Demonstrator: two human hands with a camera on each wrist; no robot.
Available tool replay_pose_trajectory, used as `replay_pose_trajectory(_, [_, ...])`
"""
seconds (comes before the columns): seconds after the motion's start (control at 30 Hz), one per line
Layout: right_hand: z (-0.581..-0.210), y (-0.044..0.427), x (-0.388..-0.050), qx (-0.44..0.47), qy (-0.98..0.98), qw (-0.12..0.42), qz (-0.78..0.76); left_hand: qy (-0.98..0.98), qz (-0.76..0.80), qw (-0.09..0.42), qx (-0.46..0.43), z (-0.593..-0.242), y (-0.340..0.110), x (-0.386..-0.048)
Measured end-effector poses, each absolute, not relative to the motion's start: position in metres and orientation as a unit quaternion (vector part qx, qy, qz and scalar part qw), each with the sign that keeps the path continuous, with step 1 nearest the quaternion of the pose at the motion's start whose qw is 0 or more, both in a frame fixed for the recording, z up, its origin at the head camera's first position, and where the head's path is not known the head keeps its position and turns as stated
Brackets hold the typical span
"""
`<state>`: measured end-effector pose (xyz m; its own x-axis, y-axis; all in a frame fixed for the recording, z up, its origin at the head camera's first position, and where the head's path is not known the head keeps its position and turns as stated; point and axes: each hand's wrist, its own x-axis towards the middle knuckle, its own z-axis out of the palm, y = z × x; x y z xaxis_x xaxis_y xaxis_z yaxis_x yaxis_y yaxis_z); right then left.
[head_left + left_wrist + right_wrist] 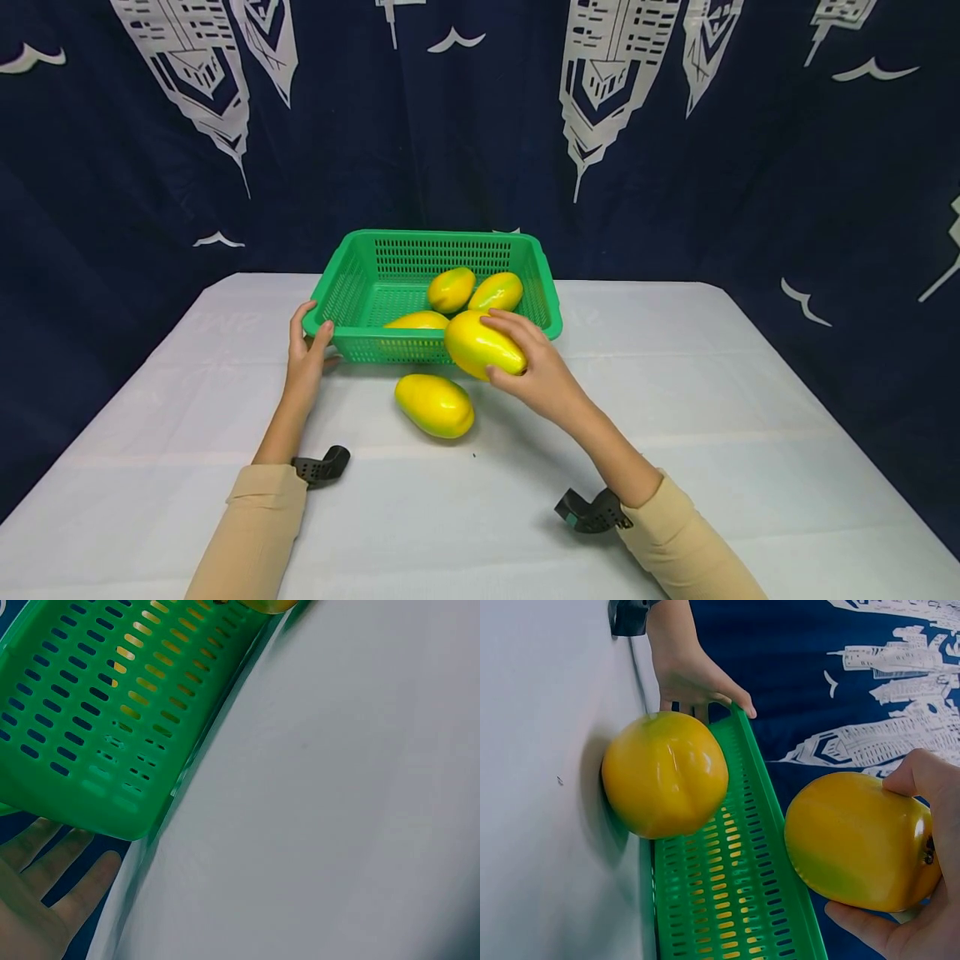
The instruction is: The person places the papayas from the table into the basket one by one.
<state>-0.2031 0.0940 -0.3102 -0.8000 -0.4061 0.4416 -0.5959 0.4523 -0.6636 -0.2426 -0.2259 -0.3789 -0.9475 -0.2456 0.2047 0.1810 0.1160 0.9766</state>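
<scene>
A yellow mango [485, 345] with a greenish patch is in my right hand [543, 373], held between thumb and fingers at the front rim of the green basket [390, 345]. In the right wrist view, the dark stem end of this mango [859, 844] faces the palm. My left hand [306, 354] grips the basket's front left corner, its thumb by the rim; the left wrist view shows its fingers [86, 889] spread beneath the corner. Another mango [435, 406] lies on the table before the basket. Inside are three mangoes, one [452, 289] near the middle.
The white-covered table [720, 400] extends to both sides of the basket. Behind it hangs a dark blue curtain [465, 133] printed with white buildings. Black wrist devices sit on the left wrist [322, 467] and the right wrist [592, 510].
</scene>
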Motion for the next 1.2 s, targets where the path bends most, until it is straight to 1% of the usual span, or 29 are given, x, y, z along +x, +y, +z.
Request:
replay_pose_trajectory(0.4, [-0.310, 0.099, -0.206, 0.289, -0.842, 0.111, 0.442, -0.729, -0.666, 0.159, 0.023, -0.381, -0.226, -0.242])
replay_pose_trajectory(1.2, [-0.302, 0.118, -0.216, 0.232, -0.850, 0.115, 0.458, -0.733, -0.659, 0.166, 0.019, -0.381, -0.226, -0.244])
